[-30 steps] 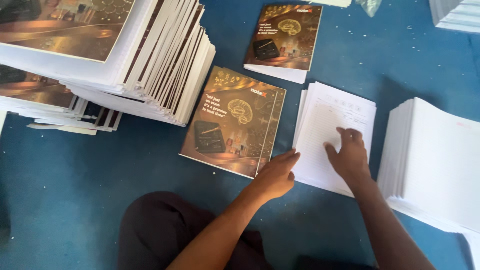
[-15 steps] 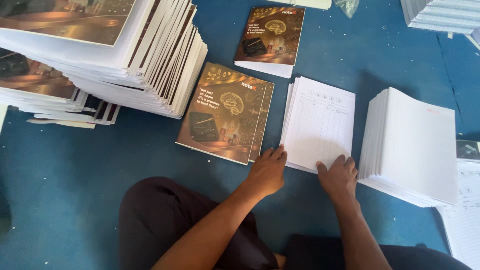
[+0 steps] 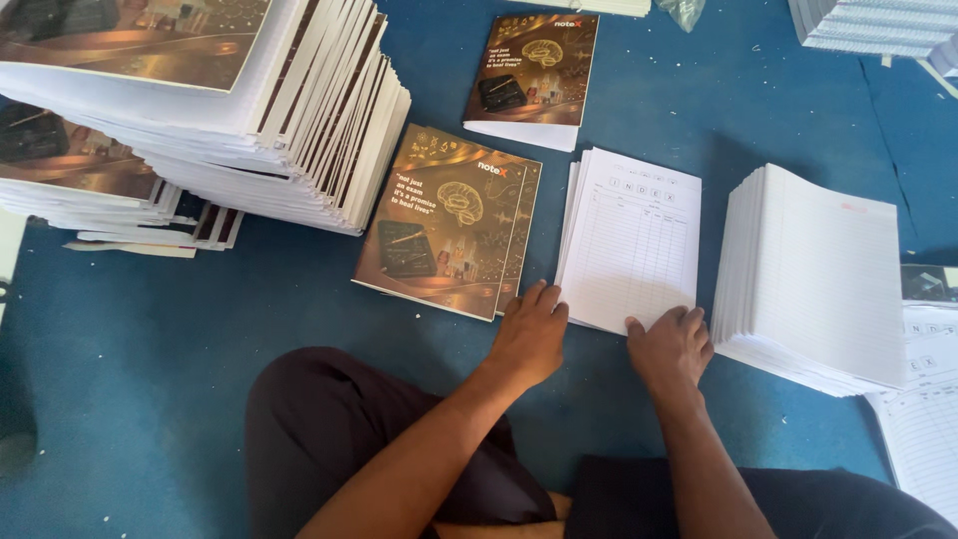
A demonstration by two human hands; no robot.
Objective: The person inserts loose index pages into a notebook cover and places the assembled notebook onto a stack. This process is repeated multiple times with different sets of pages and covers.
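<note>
Hands: both bare hands rest low in the view, palms down and fingers loosely spread, gripping nothing. The left hand (image 3: 529,334) lies on the floor with its fingertips at the near corner of the brown cover. The right hand (image 3: 671,344) presses flat on the near edge of the white index-page stack.
Floor: a blue carpet (image 3: 150,379) runs under everything, flecked with small white scraps.
Tall notebook pile: a high, leaning pile of notebooks (image 3: 220,110) fills the upper left, spines and white page edges fanned towards the middle.
Low pile: a shorter pile of the same books (image 3: 90,185) sits beneath and to the left of the tall one.
Blank-page stack: a thick stack of white ruled sheets (image 3: 823,274) lies to the right, just beside the right hand.
Index-page stack: a thinner stack of white printed sheets (image 3: 634,240) sits in the middle, between the brown cover and the blank-page stack, under the right hand.
Brown cover: a brown and gold notebook cover (image 3: 449,220) with a brain drawing lies flat, tilted, just left of the index-page stack.
Second notebook: another brown notebook (image 3: 534,75) lies further off, above the cover.
Loose sheets: more printed pages (image 3: 923,399) lie at the right edge.
Legs: dark trousers (image 3: 339,439) show at the bottom.
</note>
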